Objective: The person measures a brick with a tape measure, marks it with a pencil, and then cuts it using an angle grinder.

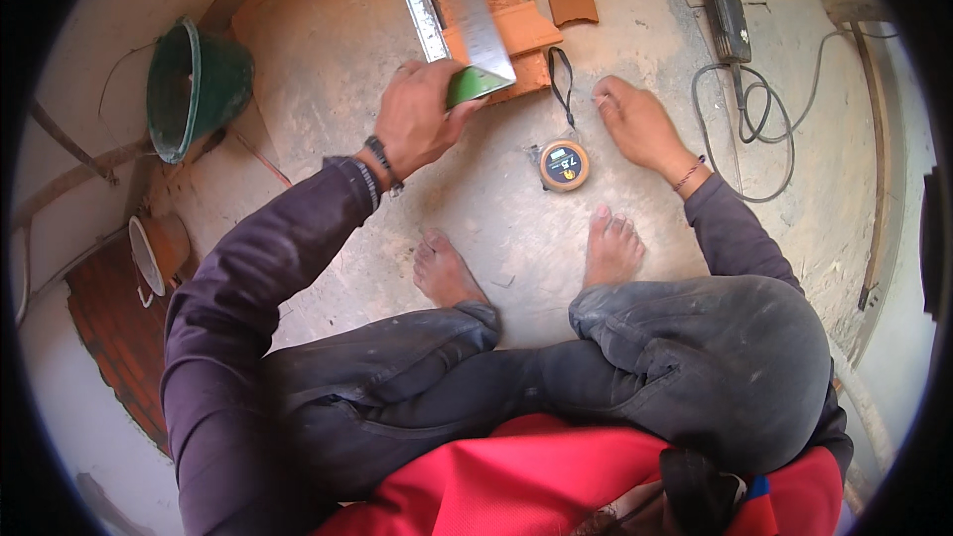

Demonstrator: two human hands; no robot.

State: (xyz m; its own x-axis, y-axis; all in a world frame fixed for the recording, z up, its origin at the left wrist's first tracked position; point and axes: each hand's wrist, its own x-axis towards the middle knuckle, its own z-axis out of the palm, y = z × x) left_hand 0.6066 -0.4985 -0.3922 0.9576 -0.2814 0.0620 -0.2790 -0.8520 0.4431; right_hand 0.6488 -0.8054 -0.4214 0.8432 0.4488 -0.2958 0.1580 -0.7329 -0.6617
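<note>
My left hand (422, 114) is closed around the green handle of a try square (475, 86). The square's metal blade with ruler marks points away from me, and a shiny metal part, smeared by motion, lies beside it. It rests over or just above orange clay tiles (526, 30), which it partly covers. My right hand (640, 124) is held low over the floor to the right, its fingers curled with the thumb on top; whatever they may hold is hidden. Between my hands lies a round black and orange tape measure (564, 165) with a black wrist strap (563, 89).
An angle grinder (723, 10) lies at the far right, its cord (759, 129) looped on the dusty floor. Broken tile pieces (574, 9) are scattered at the back. A green bucket (199, 89) and a smaller pale bucket (159, 253) stand on the left. My bare feet (447, 268) flank the near floor.
</note>
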